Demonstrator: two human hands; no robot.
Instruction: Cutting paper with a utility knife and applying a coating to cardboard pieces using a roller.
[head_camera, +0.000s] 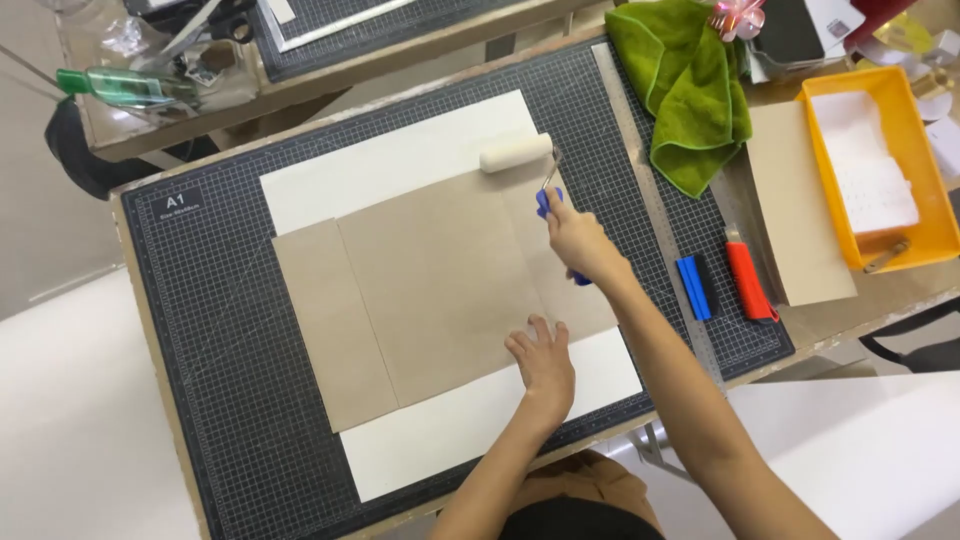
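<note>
Dark gridded cutting mat (215, 330) covers most of the bench; a white sheet (400, 160) is laid on it, with brown card panels (440, 280) placed across the sheet's middle. A green cloth (690, 90) is bunched at the mat's far right corner. A yellow tray (915, 160) sits well to the right, beside a loose brown card (800, 210). A steel ruler (650, 180) runs along the mat's right margin, with a red knife (750, 282) and a blue tool (692, 288) just beyond it.

Small white foam roller (516, 153) is set at the far edge of the brown card, where it meets the white sheet.

Risks, as judged: card could be skewed if roller pressure exceeds the hold-down, since only one near-edge point is pinned. Creases or trapped air are likely if the roller is run off-axis across the panel seams. The roller could be tipped onto one end by the angled wrist.

Right hand (575, 240): arm extended forward, fingers closed around the roller's blue handle (545, 203), wrist angled left. Left hand (542, 358): open, fingers spread, pressed flat on the brown card's near edge, nothing gripped.
</note>
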